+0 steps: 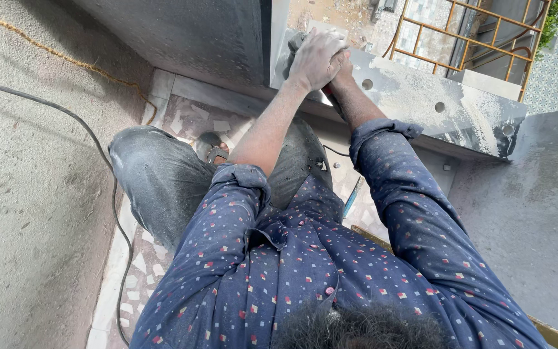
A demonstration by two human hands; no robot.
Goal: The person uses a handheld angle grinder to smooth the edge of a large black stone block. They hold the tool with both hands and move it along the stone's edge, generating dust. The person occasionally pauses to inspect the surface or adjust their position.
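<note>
Both dusty hands, left hand (316, 59) over right hand (342, 70), clamp a grey power tool (294, 46) against the drilled stone slab (440, 113), apparently mid-grind; steady pressure seems needed.

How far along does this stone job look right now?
Already done: three round holes show in the dusty stone slab, and grey dust coats its face. In hand: the left hand and right hand are clasped together on a tool at the slab's left end; the tool is mostly hidden. A black cable runs along the floor. What remains cannot be told.
</note>
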